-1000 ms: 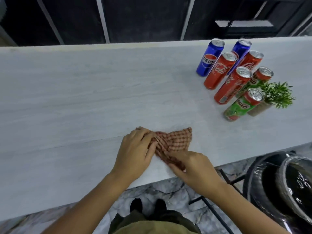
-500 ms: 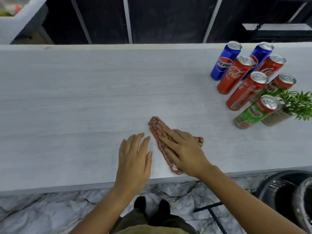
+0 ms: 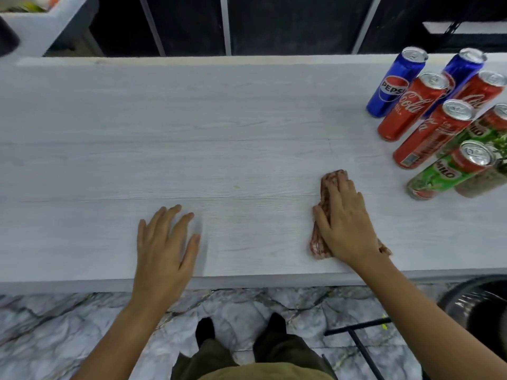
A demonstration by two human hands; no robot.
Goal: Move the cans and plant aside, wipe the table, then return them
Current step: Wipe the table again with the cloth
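Table [image 3: 192, 138]: long pale wood-grain top under both hands, running well out past the left hand
Cans: cluster standing beyond and to the right of the right hand, apart from it; two blue Pepsi cans [image 3: 395, 83] farthest, three red Coca-Cola cans [image 3: 411, 108] in the middle, two green Milo cans [image 3: 450, 174] nearest
Plant [image 3: 493, 149]: small potted green, tucked behind the Milo cans at the picture's right edge, partly cut off
Left hand [image 3: 164, 242]: flat on the table, fingers spread and straight, holding nothing
Right hand [image 3: 343, 223]: fingers straight, pressing a cloth down
Cloth [image 3: 326, 185]: folded red checked rag, mostly hidden beneath the right palm
Progress: moving aside looks done; wiping is under way near the cans; the rest of the top and returning the things remain
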